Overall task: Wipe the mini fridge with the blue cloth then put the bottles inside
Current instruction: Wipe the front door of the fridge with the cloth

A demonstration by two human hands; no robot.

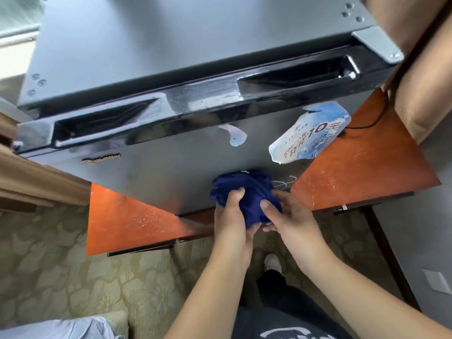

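Orange table, mini fridge cropped — left hand, right hand grip blue cloth

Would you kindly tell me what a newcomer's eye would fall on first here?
The dark mini fridge fills the upper frame, door closed, standing on a scuffed orange table. In front of the door's lower edge, the left grip and the right grip bunch the blue cloth between them. A torn, peeling sticker marked 10 clings to the door's upper right.
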